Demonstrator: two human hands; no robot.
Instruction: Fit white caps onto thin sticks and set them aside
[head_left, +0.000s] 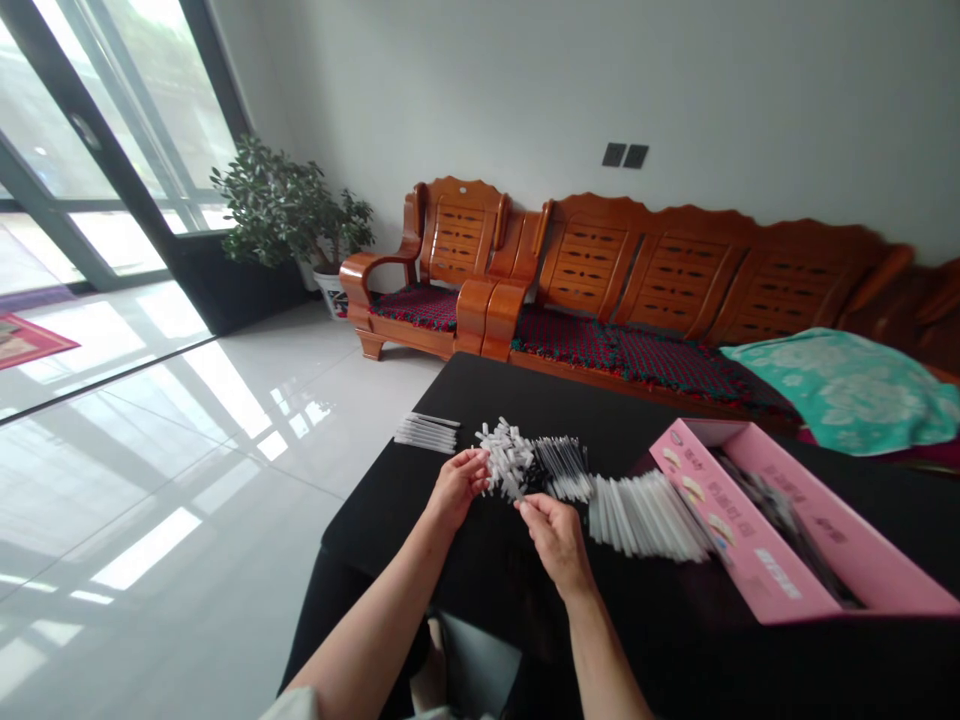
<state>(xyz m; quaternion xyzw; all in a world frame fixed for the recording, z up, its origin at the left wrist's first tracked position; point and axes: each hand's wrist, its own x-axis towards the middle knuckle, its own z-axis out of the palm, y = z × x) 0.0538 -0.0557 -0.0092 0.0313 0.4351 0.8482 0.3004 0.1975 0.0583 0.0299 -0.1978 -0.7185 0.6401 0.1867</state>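
White pile (508, 452), small piece (513, 487) in right hand (555, 540), outline blurred

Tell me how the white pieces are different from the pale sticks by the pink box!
The white pieces are short; the pale sticks are longer. The white pieces lie in a messy heap, while the pale sticks lie side by side. Both look whitish and sit on the black table.

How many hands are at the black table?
2: the left hand at the left edge of the heap of small white pieces, the right hand at its near right edge. No others show.
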